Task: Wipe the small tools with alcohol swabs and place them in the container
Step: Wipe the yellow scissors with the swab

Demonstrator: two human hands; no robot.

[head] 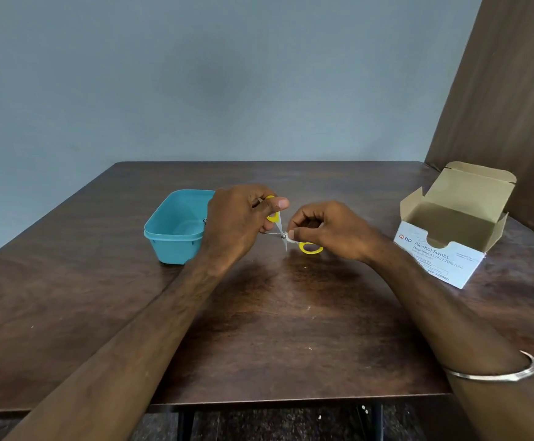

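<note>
Nearest to the camera, two bare forearms reach forward over the dark wooden table [291, 329]; the right forearm carries a thin metal bangle [510, 374] close to the near table edge. Further in, both hands meet at the small scissors with yellow handles [283, 232], which I take as the landmark; the scissors are held open above the table, the blades crossed at the silver pivot. One yellow loop lies below the right hand, on the side toward the camera; the other loop is enclosed by the left hand [240, 221], whose fingers are closed around it, with the thumb stretched over the top. The right hand [326, 230] is just right of the pivot; its thumb and forefinger are pinched together on a small white swab [291, 236], which touches the scissors beside the pivot. Left of the scissors, partly behind the left hand, stands the blue plastic container [176, 227], open on top; a small metal thing shows at its right inner wall, but I cannot tell what it is. Well to the right of the scissors stands the open cardboard box of alcohol swabs [450, 230], its lid raised. Behind the table is a grey-blue wall [195, 74]; at far right, a brown panel [514, 90].
</note>
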